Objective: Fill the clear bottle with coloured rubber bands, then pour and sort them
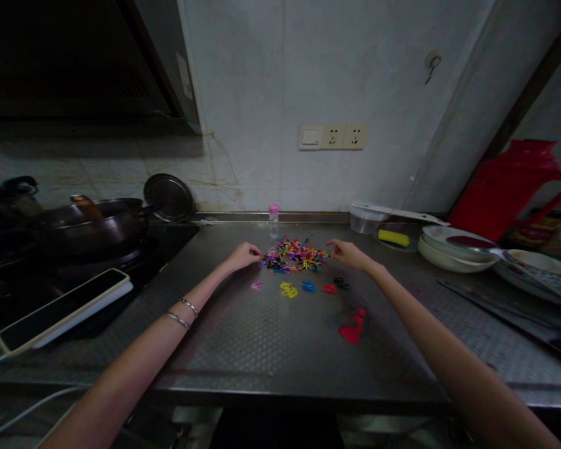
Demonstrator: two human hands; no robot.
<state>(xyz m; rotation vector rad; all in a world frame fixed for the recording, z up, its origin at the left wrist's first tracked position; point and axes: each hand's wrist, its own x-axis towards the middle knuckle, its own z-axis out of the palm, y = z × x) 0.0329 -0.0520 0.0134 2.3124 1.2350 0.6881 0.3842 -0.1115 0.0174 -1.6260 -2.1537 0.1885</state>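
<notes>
A loose pile of small, many-coloured bands [295, 254], which look like rubber bands, lies on the metal counter [243, 349]. At its left edge is my left hand [245, 256], thumb and fingertips drawn together in a pinch; what they hold, if anything, is too small to make out. My right hand [348, 254] hovers by the right edge, index finger stretched towards the pile and the other fingers curled. In front of the pile sit little single-colour groups: pink bands [257, 285], yellow bands [288, 290], blue bands [308, 286], red bands [328, 289] and black bands [341, 284].
Behind the pile stands a clear bottle with a pink cap [273, 215]. A torn red piece [353, 327] lies nearer me. To the right are a yellow sponge [393, 238], bowls [455, 259] and a red thermos [505, 187]; to the left, a phone-like device [65, 308] and a pan [96, 231].
</notes>
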